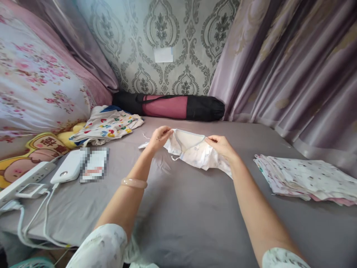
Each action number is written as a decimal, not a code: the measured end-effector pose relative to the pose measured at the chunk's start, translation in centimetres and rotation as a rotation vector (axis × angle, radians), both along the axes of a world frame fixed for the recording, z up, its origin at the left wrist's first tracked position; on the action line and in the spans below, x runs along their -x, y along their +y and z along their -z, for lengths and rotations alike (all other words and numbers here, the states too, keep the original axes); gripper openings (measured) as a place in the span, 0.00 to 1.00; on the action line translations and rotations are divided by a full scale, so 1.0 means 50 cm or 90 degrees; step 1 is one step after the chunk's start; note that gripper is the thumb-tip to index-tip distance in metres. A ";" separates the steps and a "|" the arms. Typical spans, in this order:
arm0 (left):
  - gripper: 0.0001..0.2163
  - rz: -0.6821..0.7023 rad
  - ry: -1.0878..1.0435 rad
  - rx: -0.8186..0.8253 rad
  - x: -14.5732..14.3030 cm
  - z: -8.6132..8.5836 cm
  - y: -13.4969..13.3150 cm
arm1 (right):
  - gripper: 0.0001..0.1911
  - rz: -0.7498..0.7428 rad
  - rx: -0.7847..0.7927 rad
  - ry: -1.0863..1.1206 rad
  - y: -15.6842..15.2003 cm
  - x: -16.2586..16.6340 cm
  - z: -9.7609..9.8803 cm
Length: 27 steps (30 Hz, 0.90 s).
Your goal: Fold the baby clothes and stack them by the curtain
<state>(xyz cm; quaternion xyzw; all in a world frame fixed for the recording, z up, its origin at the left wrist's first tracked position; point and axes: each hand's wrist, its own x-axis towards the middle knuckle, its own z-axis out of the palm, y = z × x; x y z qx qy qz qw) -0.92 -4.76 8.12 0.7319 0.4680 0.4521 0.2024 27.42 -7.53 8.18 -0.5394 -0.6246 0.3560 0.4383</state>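
A small white baby garment [192, 150] with thin ties hangs just above the grey bed sheet [181, 208], stretched between both my hands. My left hand [159, 137] pinches its left top corner. My right hand [221, 145] grips its right top edge. A pale bangle [134, 182] sits on my left forearm.
A stack of folded patterned cloths [306, 176] lies at the right. Unfolded printed clothes [107, 126] lie at the back left beside a floral pillow [39, 82]. A white power bank [68, 170], a power strip [25, 178] and cables sit at left. A black-and-pink bag [170, 105] lies against the wall.
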 end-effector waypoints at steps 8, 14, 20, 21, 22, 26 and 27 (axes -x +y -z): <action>0.13 0.108 -0.106 -0.030 0.028 -0.190 -0.075 | 0.22 -0.074 -0.114 -0.015 -0.046 -0.006 -0.164; 0.15 0.156 -0.057 0.058 0.066 -0.326 -0.160 | 0.23 -0.146 -0.080 -0.052 -0.111 -0.037 -0.303; 0.15 0.074 -0.001 0.052 0.065 -0.324 -0.136 | 0.21 -0.139 -0.136 -0.213 -0.107 -0.035 -0.335; 0.15 0.050 -0.040 0.015 0.060 -0.316 -0.132 | 0.21 -0.126 -0.160 -0.209 -0.104 -0.034 -0.333; 0.16 0.037 -0.088 -0.013 0.053 -0.309 -0.129 | 0.22 -0.117 -0.180 -0.198 -0.102 -0.034 -0.332; 0.15 0.076 -0.172 -0.016 0.032 -0.290 -0.122 | 0.24 -0.120 -0.241 -0.191 -0.091 -0.036 -0.325; 0.15 0.087 -0.184 -0.011 0.028 -0.287 -0.119 | 0.24 -0.123 -0.255 -0.187 -0.087 -0.037 -0.323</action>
